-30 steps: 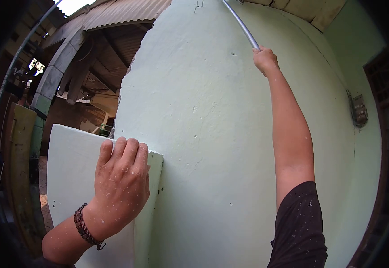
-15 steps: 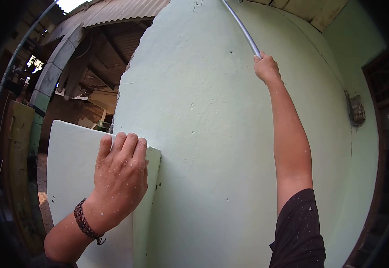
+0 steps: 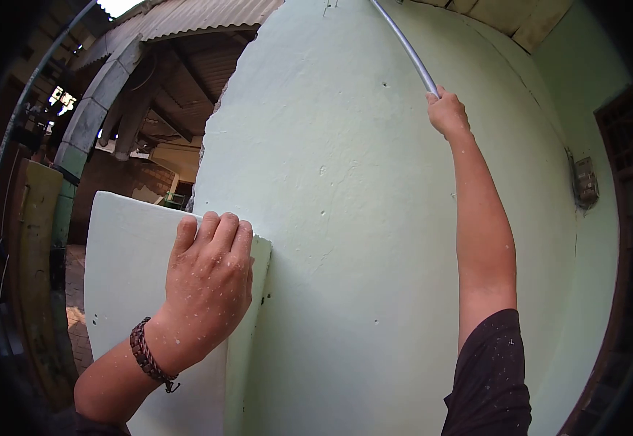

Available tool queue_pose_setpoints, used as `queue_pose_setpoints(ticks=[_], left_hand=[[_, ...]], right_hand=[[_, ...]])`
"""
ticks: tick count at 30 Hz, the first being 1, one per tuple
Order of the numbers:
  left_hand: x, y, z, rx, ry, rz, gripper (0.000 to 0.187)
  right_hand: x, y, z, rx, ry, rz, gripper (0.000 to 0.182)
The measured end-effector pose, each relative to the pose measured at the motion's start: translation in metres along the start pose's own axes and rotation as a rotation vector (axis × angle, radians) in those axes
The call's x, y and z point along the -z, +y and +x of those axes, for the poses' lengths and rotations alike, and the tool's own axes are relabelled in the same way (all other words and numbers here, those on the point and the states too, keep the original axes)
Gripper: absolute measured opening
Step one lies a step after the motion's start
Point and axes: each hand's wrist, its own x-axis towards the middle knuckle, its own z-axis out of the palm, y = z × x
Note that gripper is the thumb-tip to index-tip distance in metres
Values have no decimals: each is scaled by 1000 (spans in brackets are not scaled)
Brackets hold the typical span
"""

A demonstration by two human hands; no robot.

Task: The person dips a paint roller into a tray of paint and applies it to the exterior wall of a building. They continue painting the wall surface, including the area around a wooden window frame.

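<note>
My right hand (image 3: 449, 112) is raised and wrapped round the lower end of a silvery pole (image 3: 405, 45). The pole rises up and left beyond the top edge, so its far end is out of view. Behind it stands a pale green wall (image 3: 345, 218) with small pits and a rough, broken left edge. At lower left, my left hand (image 3: 213, 280), speckled with white and wearing a braided bracelet (image 3: 145, 354), grips the top edge of a low pale wall (image 3: 134, 254), its fingers bent over the edge.
An electricity meter box (image 3: 585, 182) is fixed at the right, beside a dark-framed window (image 3: 632, 167). Corrugated roofing (image 3: 193, 16) and a tiled post (image 3: 98, 102) stand at upper left. A yellowish panel (image 3: 40, 218) is at the far left.
The whole view has shifted slightly, so the walls and both hands appear a little further right. Both grips look the same.
</note>
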Motion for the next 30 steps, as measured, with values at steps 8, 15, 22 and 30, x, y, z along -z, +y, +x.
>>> queue_pose_setpoints(ticks=[8,15,22,30], left_hand=[[-1,0,-2,-12,-24,14,34],[-2,-7,1,-58,-45,33,32],[-5,-13,-2,-107,0,40,32],[-10,-17,-2,-134,29,49,32]], right_hand=[[-8,-6,-25,18,-10,-74,45],[1,-15,-10,0,8,-56,46],[-1,-29,-24,16,39,-82,46],[-11,-87,1,61,46,-113,43]])
